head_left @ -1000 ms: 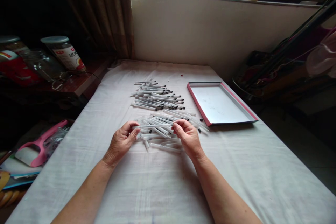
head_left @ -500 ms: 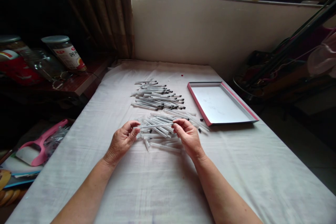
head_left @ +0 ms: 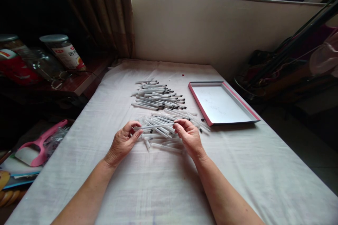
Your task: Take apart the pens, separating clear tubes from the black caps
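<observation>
Between my two hands a thin translucent pen barrel (head_left: pixel 157 126) is held level. My left hand (head_left: pixel 126 140) pinches its left end with thumb and fingers. At the right end, the fingertips of my right hand (head_left: pixel 188 137) are closed on the same barrel; a dark bit shows there, too small to name. Under and around it lies a loose pile of clear pen parts (head_left: pixel 162 133). Beyond that, a heap of pens with black ends (head_left: pixel 161 97) lies mostly side by side. Small black caps or plugs (head_left: pixel 201 130) are scattered to the right.
A shallow pink-edged box lid (head_left: pixel 224 103) lies at the right of the cloth-covered table (head_left: pixel 148 190). Jars (head_left: pixel 64 52) and glasses stand on a dark shelf at the left. Lower left is a pink-handled tool (head_left: pixel 42 144). A wall (head_left: pixel 185 28) rises behind the table.
Almost nothing differs. Both hands keep their hold on the barrel, and the left fingers have shifted very slightly to the right. The view has tilted a little.
</observation>
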